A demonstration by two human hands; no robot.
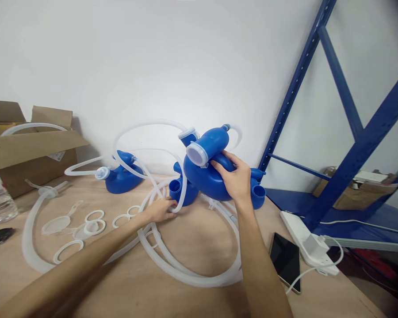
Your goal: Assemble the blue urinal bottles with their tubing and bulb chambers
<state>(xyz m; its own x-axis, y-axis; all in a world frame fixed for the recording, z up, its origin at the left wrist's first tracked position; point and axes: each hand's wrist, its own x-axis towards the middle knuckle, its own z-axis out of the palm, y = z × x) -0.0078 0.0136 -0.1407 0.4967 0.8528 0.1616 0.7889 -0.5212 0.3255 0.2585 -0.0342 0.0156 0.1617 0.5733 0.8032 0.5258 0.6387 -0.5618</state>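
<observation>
My right hand (pixel 235 176) is closed on a blue plastic bottle (pixel 205 176) with a white-rimmed mouth, raised above the table. A clear tube runs from its upper end. My left hand (pixel 161 210) is closed round a clear tube (pixel 182 194) low over the table, beside a blue bottle with an open mouth (pixel 175 187). Another blue bottle (pixel 122 179) with a white cap stands farther left. Behind the raised bottle, part of one more blue bottle (pixel 258 194) shows at the right. Long clear tubing (pixel 199 279) loops across the table's middle.
White rings (pixel 69 251) and clear caps (pixel 56 224) lie at the left, near a water bottle (pixel 0 203) and a cardboard box (pixel 29 163). A phone (pixel 285 260) and a power strip (pixel 301 238) lie at the right, by a blue metal shelf (pixel 368 132).
</observation>
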